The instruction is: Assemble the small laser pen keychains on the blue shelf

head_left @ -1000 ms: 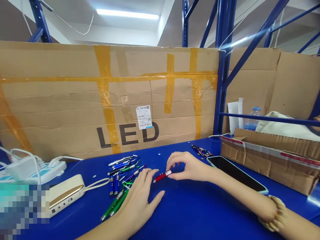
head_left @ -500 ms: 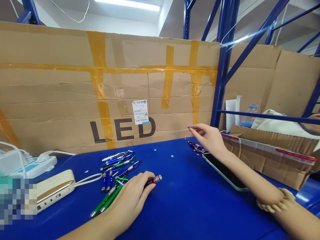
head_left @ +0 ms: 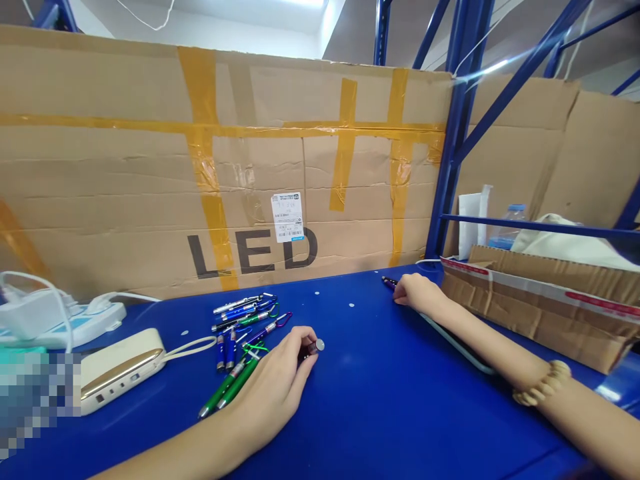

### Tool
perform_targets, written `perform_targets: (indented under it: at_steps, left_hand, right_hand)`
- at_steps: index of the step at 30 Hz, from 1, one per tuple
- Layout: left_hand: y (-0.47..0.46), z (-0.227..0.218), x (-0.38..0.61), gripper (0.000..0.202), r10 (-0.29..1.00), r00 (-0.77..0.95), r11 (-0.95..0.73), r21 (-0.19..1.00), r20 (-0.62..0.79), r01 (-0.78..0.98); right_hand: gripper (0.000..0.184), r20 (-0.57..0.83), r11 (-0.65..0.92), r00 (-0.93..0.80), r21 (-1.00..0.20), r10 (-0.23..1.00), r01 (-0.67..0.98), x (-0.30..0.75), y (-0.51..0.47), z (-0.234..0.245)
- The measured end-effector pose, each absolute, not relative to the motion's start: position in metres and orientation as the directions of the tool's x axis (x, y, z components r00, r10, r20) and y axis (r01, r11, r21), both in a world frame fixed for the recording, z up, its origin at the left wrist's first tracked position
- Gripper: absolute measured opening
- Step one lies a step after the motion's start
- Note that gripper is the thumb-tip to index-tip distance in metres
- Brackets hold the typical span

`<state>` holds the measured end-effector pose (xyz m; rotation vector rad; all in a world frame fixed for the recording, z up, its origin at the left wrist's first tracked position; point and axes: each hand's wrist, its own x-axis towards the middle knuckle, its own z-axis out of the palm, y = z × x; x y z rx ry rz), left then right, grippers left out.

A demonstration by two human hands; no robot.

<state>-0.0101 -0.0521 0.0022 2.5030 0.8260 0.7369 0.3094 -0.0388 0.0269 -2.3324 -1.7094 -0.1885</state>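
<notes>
My left hand (head_left: 273, 380) is closed around a small dark-red laser pointer pen (head_left: 311, 349), with only its silver tip showing past my fingers. A loose heap of metal laser pointer pens (head_left: 245, 320) in several colours lies just left of that hand, and several green ones (head_left: 231, 383) touch its heel. My right hand (head_left: 417, 292) is curled down on the far blue tabletop, over a small pile of dark pointers (head_left: 389, 282). Most of that pile is hidden beneath my fingers. A smartphone (head_left: 453, 341) lies mostly hidden under my right forearm.
A cream power bank (head_left: 120, 360) with a wrist loop and a white power strip (head_left: 65, 313) sit at the left. An open cardboard box (head_left: 540, 307) stands at the right. A large taped cardboard sheet (head_left: 250, 167) and blue shelving uprights (head_left: 455, 147) rise behind the table.
My right hand has come down from above onto the far pile, covering it. My left hand now encloses more of the red pointer. The view has tilted slightly.
</notes>
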Motion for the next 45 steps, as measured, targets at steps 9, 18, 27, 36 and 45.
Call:
perform_targets:
  at_steps: [9,18,27,36,45]
  left_hand:
    - [-0.056,0.009,-0.01,0.016,0.646,0.702,-0.739,0.478,0.301,0.475]
    - [-0.055,0.01,-0.009,0.019,0.629,0.725,-0.759,0.423,0.281,0.495]
    - [-0.053,0.009,-0.007,0.023,0.545,0.787,-0.826,0.347,0.289,0.444]
    - [-0.054,0.01,-0.006,0.022,0.529,0.799,-0.837,0.332,0.286,0.436]
    - [-0.05,0.006,-0.008,0.022,0.53,0.793,-0.835,0.343,0.3,0.429]
  right_hand:
    - [0.009,0.181,0.166,-0.1,-0.403,0.978,0.9,0.254,-0.045,0.021]
    - [0.019,0.38,0.487,-0.308,-0.734,0.872,0.473,0.201,-0.071,0.023]
    - [0.02,0.262,0.367,-0.34,-0.882,0.903,0.296,0.188,-0.079,0.024]
    - [0.017,0.422,0.547,-0.358,-0.724,0.833,0.42,0.186,-0.082,0.019]
    - [0.022,0.485,0.766,-0.601,-0.301,0.636,0.568,0.189,-0.089,0.021]
